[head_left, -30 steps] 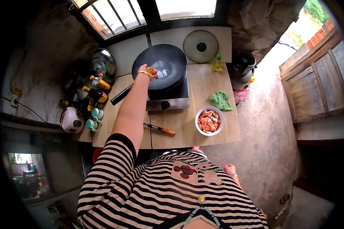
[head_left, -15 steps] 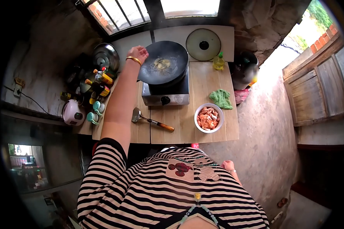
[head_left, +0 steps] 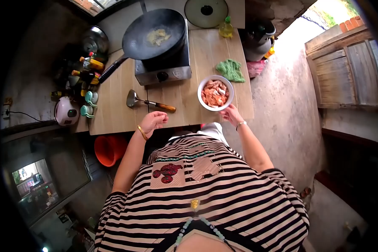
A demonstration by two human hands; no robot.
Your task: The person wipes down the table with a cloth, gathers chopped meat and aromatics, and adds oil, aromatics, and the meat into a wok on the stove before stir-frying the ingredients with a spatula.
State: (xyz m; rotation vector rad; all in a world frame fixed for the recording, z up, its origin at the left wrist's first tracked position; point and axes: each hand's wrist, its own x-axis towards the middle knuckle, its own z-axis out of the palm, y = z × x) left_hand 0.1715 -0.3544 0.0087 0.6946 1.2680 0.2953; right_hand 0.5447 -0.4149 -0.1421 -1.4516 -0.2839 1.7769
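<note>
My right hand (head_left: 231,114) pinches the near rim of a white bowl (head_left: 200,99) of raw sliced meat (head_left: 214,94). My left hand (head_left: 153,122), with a gold bangle at the wrist, is over the table's front edge, its fingers loosely bent and nothing visible in them. Just beyond it lies a ladle (head_left: 153,103) with a wooden handle. A black wok (head_left: 138,40) sits on the stove (head_left: 164,72), handle toward the left, with pale yellowish pieces (head_left: 158,37) in its middle and faint steam.
A green cloth (head_left: 231,70) lies beyond the bowl, near an oil bottle (head_left: 226,29) and a glass lid (head_left: 197,14). Sauce bottles (head_left: 88,76), teal-lidded jars (head_left: 88,105) and a pink appliance (head_left: 66,111) stand left. Below the table edge is a red bucket (head_left: 109,150).
My left hand has dropped the yellowish pieces into the wok and come back to the table's front edge. My right hand has risen from my side to the bowl. The view has tilted down.
</note>
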